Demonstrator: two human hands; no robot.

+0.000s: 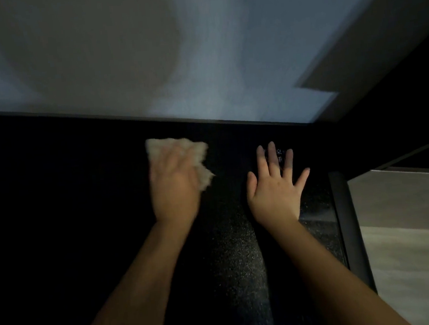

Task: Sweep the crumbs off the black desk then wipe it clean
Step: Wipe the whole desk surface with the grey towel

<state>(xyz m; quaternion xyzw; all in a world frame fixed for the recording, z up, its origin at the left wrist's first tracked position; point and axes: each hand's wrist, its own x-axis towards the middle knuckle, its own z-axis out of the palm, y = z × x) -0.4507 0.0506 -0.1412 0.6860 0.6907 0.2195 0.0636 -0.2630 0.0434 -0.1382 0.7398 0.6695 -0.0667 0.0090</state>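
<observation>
Cloth pressed to the black worktop near the wall, other hand braced flat

The pale cloth (175,146), which may be paper towel, lies bunched on the black worktop (229,251) close to its back edge. The left hand (174,189) lies on top of it, fingers bent over the wad and holding it down. I judge this grip keeps the cloth flat against the surface for wiping, and the blur on that hand fits a stroke. Just beside it, the right hand (275,183) rests palm down with fingers straight and spread, holding nothing, probably steadying the body for the reach. Fine pale specks show on the worktop between the forearms; whether they are crumbs or surface grain cannot be told. Behind is a plain wall (121,54), and the worktop's raised right rim (347,215) borders a lighter surface (408,223).
</observation>
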